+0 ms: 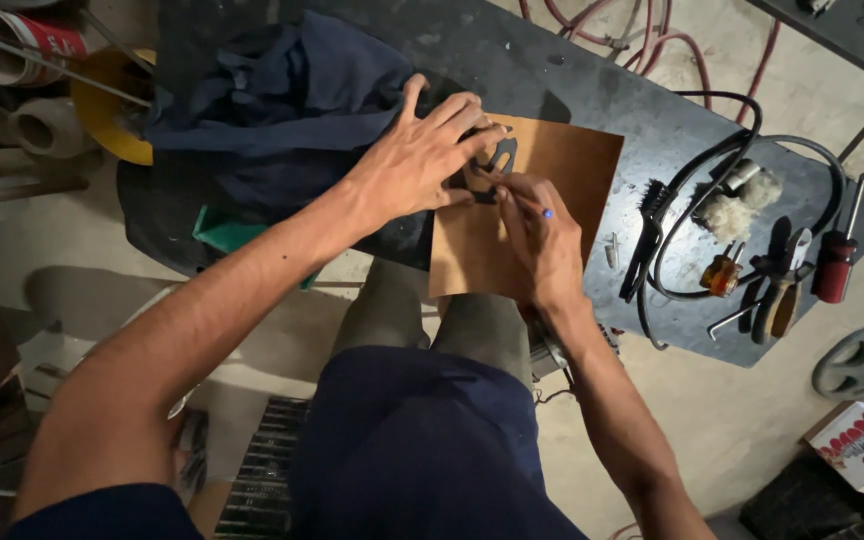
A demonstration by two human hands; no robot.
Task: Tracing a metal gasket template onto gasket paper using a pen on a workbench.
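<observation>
The left hand, fingers spread flat, presses a dark slotted metal plate onto the brown sheet on the dark table. The right hand pinches a blue-tipped pen at the plate's edge. If the plate slips, the traced line likely wanders — its long axis runs roughly upper right to lower left.

blue cloth crowds left; tools crowd right.

A sheet lies on the table, a metal plate on it. A cloth lies left; brush, cable and screwdrivers lie right.
</observation>
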